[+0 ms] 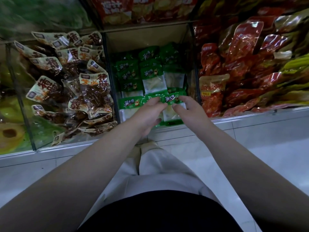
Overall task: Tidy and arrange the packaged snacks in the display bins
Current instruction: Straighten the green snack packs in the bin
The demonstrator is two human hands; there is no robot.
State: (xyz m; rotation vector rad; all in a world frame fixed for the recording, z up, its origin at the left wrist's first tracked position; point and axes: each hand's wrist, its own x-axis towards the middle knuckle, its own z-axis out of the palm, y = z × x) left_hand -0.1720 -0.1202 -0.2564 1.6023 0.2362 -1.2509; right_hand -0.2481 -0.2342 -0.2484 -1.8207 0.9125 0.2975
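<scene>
My left hand [149, 113] and right hand [189, 108] pinch the top of a green packet [170, 99] at the front of the middle bin [147, 37]. It seems light, floppy and probably slick, so the stiffer sealed edge is the best hold.

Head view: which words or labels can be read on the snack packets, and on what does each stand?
"笋小样": white characters on the green packet pinched by the left hand and right hand, and on like packets beside it.
"猪肝" with orange "柴火": brown packets at left.
Red packets at right: too blurred to read.
Red bags above: too blurred to read.
</scene>
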